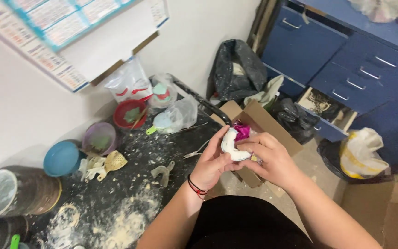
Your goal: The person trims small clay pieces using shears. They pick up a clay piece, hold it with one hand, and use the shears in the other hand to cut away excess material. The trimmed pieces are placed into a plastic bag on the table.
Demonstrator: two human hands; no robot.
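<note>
Both my hands hold a white curved plaster cast point(233, 145), horseshoe-shaped, over the right edge of a dark worktop point(130, 184). My left hand point(213, 163) grips it from the left and below; a red and black band circles that wrist. My right hand point(272, 157) closes over it from the right, fingers curled on top. A patch of pink material point(242, 130) shows just behind the cast, above an open cardboard box point(259, 120) on the floor.
The worktop is dusted with white powder and carries a blue bowl point(61, 158), a purple bowl point(99, 138), a red bowl point(130, 113), impression trays point(163, 173), plastic bags and a metal can point(14, 191). Black bags and blue drawers point(346, 60) stand to the right.
</note>
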